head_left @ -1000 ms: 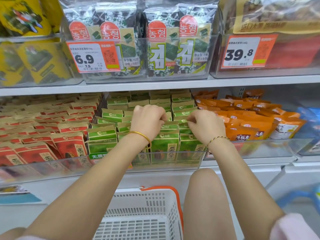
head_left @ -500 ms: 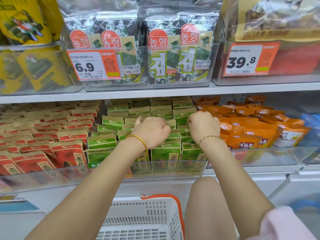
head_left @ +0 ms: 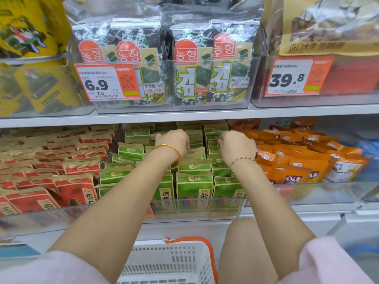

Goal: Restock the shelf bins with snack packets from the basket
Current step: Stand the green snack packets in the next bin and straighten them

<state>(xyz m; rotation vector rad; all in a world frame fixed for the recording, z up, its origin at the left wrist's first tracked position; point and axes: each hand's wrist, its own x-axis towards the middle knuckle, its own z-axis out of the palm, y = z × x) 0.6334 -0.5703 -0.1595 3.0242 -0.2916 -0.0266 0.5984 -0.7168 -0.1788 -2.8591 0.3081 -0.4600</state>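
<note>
Green snack packets [head_left: 193, 186] stand in rows in the clear middle bin [head_left: 225, 206] on the lower shelf. My left hand [head_left: 174, 141] reaches deep into that bin, fingers curled down onto the tops of green packets in a middle row. My right hand [head_left: 235, 147] is beside it, fingers curled onto packet tops in the right-hand row. The fingertips of both hands are hidden behind the knuckles. The white basket [head_left: 170, 261] with an orange handle sits below, between my arms; what shows of its inside is bare.
Red packets [head_left: 67, 171] fill the bin to the left, orange packets [head_left: 297, 160] the bin to the right. The upper shelf [head_left: 184, 115] with seaweed packs [head_left: 194, 68] and price tags overhangs closely. My knee [head_left: 244, 247] is beside the basket.
Both hands have slid further back into the green bin, along the rows of packet tops. The view has drifted downwards a little.
</note>
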